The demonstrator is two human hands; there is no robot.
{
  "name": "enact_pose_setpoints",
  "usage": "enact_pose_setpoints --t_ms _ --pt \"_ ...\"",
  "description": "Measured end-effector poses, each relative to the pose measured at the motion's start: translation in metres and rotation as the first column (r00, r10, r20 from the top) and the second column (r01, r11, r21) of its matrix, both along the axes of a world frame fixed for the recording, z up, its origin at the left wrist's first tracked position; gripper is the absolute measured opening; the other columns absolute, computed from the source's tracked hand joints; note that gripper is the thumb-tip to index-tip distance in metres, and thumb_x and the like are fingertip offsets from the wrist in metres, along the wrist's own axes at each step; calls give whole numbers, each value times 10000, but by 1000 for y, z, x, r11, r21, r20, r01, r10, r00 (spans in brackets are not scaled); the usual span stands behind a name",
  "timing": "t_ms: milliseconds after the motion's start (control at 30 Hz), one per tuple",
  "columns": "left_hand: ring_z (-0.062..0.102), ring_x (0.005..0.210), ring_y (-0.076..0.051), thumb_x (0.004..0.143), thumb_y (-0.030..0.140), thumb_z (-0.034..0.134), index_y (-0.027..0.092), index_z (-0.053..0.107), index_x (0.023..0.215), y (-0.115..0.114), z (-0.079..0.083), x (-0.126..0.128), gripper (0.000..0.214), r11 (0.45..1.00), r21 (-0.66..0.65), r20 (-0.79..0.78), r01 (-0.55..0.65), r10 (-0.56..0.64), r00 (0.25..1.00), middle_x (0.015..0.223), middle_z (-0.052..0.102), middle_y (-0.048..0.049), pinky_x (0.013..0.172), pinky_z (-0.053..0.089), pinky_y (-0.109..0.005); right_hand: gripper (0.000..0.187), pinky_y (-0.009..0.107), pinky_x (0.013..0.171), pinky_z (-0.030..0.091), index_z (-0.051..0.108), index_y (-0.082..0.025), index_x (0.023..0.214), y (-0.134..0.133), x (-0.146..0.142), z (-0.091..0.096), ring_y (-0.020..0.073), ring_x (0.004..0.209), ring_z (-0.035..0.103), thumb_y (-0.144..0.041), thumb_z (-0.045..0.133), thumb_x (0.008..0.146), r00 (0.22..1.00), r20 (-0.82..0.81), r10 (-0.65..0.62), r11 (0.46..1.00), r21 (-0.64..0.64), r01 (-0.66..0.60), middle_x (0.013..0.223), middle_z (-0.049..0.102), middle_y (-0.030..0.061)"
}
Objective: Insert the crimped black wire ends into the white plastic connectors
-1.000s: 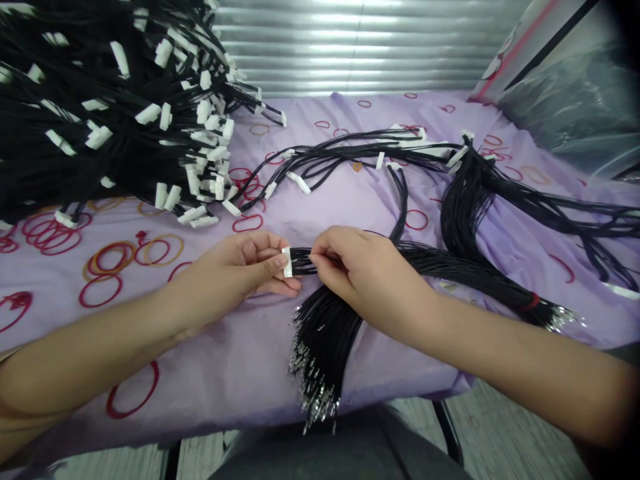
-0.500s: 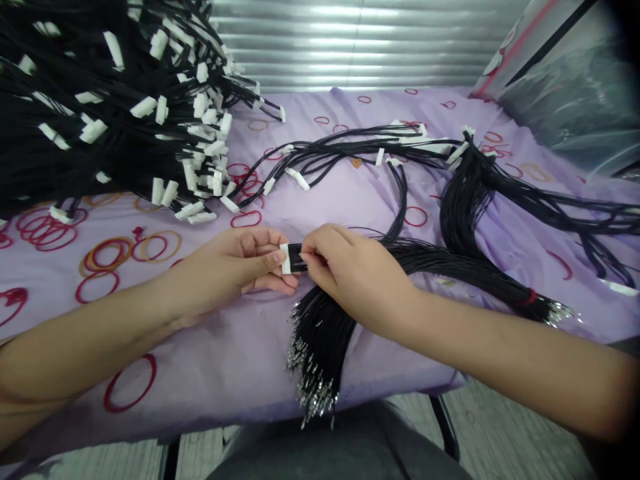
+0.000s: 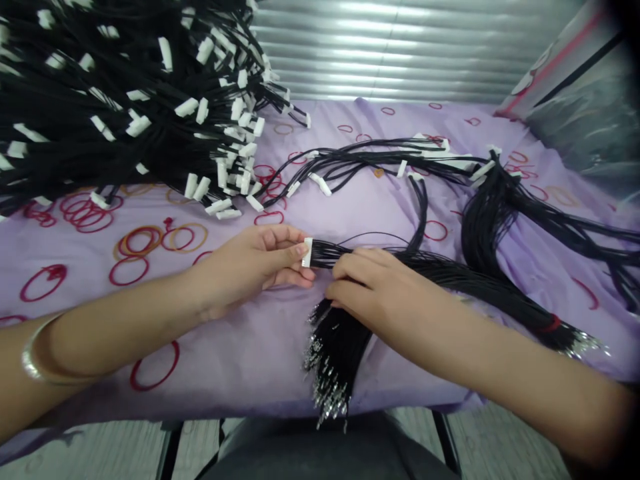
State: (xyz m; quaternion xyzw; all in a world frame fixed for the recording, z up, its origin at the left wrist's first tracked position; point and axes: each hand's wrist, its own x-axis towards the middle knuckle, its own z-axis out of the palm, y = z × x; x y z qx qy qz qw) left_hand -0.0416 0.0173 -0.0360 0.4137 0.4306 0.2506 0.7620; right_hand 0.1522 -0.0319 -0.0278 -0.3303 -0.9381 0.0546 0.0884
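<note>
My left hand [image 3: 273, 260] pinches a white multi-pin connector [image 3: 307, 253] between thumb and fingers. Several thin black wires [image 3: 325, 254] run out of its right side. Just right of the connector, my right hand [image 3: 373, 283] is closed, its fingers curled over the wires at the top of a loose bundle of black wires [image 3: 337, 353]. That bundle's silvery metal tips hang toward the table's front edge. The right fingertips are partly hidden. Behind the right hand, a long black wire bundle [image 3: 480, 287] stretches right, tied with a red rubber band [image 3: 551, 324].
A big heap of black cables with white connectors [image 3: 150, 113] fills the back left. Red and yellow rubber bands [image 3: 137, 241] lie scattered over the purple cloth [image 3: 240, 333]. More finished cables [image 3: 360, 160] lie behind my hands. A metal shutter [image 3: 400, 53] stands behind the table.
My right hand has drawn back from beside the connector, down onto the loose bundle. More wire shows between it and the connector. The whole view has shifted, so things appear farther right.
</note>
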Motion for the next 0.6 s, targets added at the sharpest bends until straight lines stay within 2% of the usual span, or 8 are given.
enact_pose_setpoints --t_ms 100,267,367,500,600 --pt "635 601 -49 814 116 576 128 591 804 1 -1 0 21 1000 -6 7 -11 11 1000 699 626 26 614 571 -128 126 382 796 439 619 -113 857 1 -5 0 214 875 486 -93 495 863 996 70 -47 993 -104 54 899 546 84" --pt "645 624 -50 803 157 614 131 616 835 1 -3 -1 41 1000 15 -41 -1 2 999 722 658 8 627 561 -108 146 364 795 426 580 -106 862 1 -4 0 204 856 486 -48 446 863 993 102 -57 990 -124 70 910 546 89" --pt "656 654 -62 808 206 618 135 622 855 -1 -4 -2 85 999 35 -93 31 -28 995 730 673 -8 652 557 -108 117 307 748 411 556 -115 848 4 -2 0 163 785 491 -53 458 861 996 -9 -94 983 -159 92 840 550 48" --pt "649 670 -51 810 238 621 142 628 807 -3 -3 -3 97 994 81 -114 71 -61 992 719 669 6 663 547 -92 85 222 679 387 583 -110 873 7 -2 3 100 729 506 -110 500 857 953 -216 -211 946 -291 143 804 578 15" --pt "632 648 -37 824 240 601 139 633 794 -3 -2 -2 110 988 111 -116 110 -97 989 694 653 14 658 542 -84 89 194 636 362 597 -114 804 8 -4 4 70 673 489 -124 517 842 919 -272 -286 927 -321 194 747 578 -3"
